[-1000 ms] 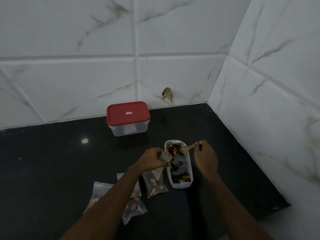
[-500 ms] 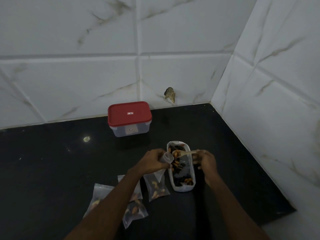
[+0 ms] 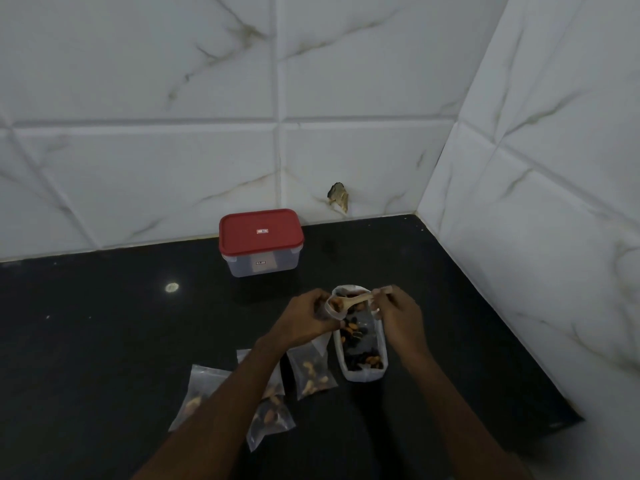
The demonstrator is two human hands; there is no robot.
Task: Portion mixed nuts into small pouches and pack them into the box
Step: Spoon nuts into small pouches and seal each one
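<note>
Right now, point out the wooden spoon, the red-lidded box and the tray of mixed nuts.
wooden spoon [image 3: 358, 299], head view, middle of the handle.
red-lidded box [image 3: 260, 231], head view, centre of the red lid.
tray of mixed nuts [image 3: 362, 375], head view, near end wall of the white tray.

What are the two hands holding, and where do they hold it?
The left hand grips the open pouch at its mouth. The right hand pinches the wooden spoon by its handle end.

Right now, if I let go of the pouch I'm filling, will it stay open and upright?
Probably not. The pouch looks like thin, floppy film, held up only by the left hand. Few nuts sit inside, so it would likely slump.
</note>
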